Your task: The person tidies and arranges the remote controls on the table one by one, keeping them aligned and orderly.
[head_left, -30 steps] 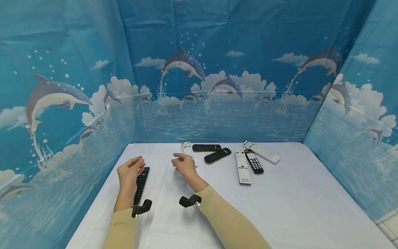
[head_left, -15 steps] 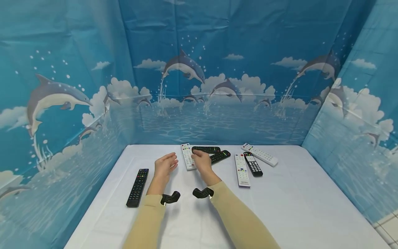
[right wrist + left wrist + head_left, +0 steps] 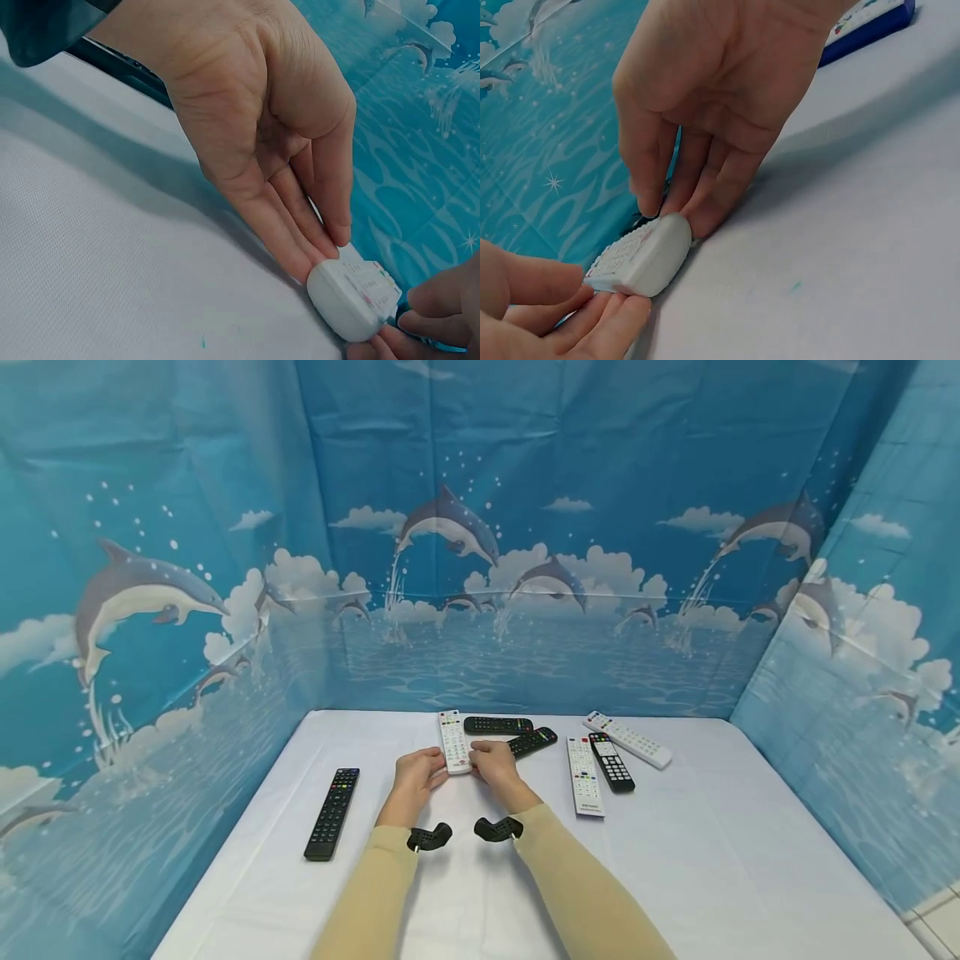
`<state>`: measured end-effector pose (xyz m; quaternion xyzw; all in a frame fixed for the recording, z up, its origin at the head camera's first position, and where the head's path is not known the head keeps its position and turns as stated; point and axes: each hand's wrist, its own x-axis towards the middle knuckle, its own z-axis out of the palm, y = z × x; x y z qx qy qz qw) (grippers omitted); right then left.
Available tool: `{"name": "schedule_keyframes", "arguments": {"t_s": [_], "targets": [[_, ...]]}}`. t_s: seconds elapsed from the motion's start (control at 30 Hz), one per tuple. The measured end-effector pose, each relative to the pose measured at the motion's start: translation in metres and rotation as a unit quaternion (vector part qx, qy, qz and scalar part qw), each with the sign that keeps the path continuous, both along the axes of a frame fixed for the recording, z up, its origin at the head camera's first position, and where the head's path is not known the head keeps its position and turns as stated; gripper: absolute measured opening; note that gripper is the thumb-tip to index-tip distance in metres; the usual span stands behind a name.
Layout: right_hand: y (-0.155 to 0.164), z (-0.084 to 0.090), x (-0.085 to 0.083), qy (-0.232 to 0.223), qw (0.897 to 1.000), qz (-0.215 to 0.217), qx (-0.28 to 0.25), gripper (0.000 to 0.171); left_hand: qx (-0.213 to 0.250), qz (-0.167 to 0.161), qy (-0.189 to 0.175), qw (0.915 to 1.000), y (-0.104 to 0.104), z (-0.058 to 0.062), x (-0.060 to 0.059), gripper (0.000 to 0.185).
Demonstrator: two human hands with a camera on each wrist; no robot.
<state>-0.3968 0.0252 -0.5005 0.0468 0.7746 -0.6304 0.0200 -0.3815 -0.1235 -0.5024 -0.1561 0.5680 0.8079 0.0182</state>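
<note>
While its near end is pinched from both sides by the left hand [image 3: 420,774] and the right hand [image 3: 495,766], each grip closed on it, the white remote [image 3: 453,741] is kept lying on the white desk [image 3: 675,860], beside a black remote [image 3: 532,742].

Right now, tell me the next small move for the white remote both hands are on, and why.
Probably lift its near end a little. The left hand and right hand pinch the near end of the white remote, which seems to lie flat on the table, with a black remote close on its right.
</note>
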Motion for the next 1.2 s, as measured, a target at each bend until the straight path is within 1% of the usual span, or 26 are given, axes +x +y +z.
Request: {"name": "schedule_keyframes", "arguments": {"t_s": [0.13, 0.27, 0.47, 0.7, 0.8, 0.93, 1.2], "targets": [[0.004, -0.004, -0.002, 0.004, 1.000, 0.001, -0.011, 0.033, -0.019, 0.001, 0.002, 0.9998, 0.001, -0.002, -0.001, 0.038], [0.006, -0.007, -0.001, -0.013, 0.999, 0.004, -0.036, 0.030, -0.034, 0.004, 0.002, 0.9994, 0.002, -0.005, -0.002, 0.035], [0.012, -0.004, 0.003, -0.040, 0.996, 0.012, -0.073, 0.032, -0.044, 0.001, -0.001, 0.9990, 0.002, -0.009, -0.001, 0.033], [0.013, -0.005, 0.004, -0.042, 0.993, 0.023, -0.107, 0.035, -0.058, 0.007, 0.012, 0.9982, 0.002, -0.012, 0.001, 0.034], [0.014, -0.005, 0.005, -0.045, 0.992, 0.027, -0.118, 0.037, -0.061, 0.009, 0.014, 0.9980, 0.002, -0.011, 0.003, 0.034], [0.013, -0.004, 0.008, -0.046, 0.991, 0.037, -0.118, 0.044, -0.068, 0.005, 0.018, 0.9975, -0.001, -0.009, 0.007, 0.033], [0.006, 0.005, 0.015, -0.037, 0.991, 0.078, -0.105, 0.063, -0.094, 0.001, 0.016, 0.9955, -0.013, -0.003, 0.016, 0.031]]}}
